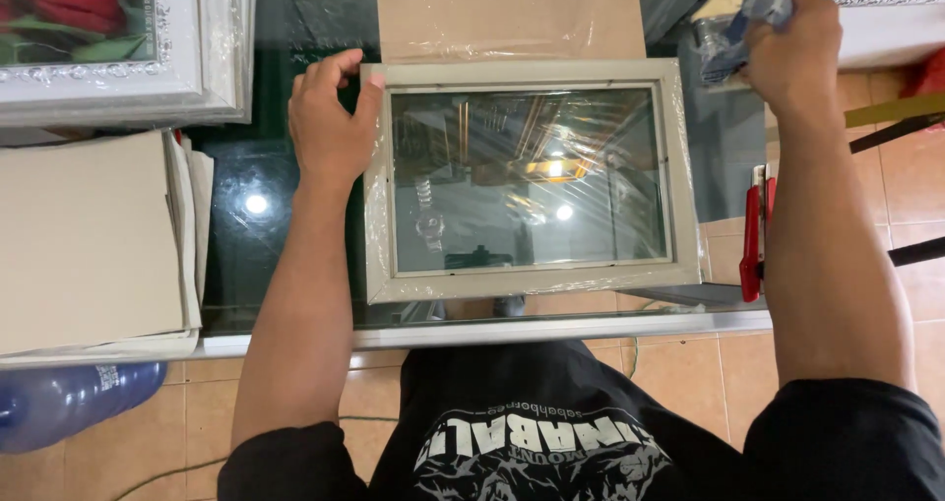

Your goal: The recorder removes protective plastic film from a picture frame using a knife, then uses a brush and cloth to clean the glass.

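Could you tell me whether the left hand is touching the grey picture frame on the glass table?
Touching. The head view shows the left hand with its fingertips pressed on the top left corner of the grey picture frame.

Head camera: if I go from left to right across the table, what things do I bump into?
Stack of cardboard sheets → left hand on the frame's corner → plastic-wrapped picture frame → red-handled tool at the table's right edge. The right hand grips a blue-grey cloth further back.
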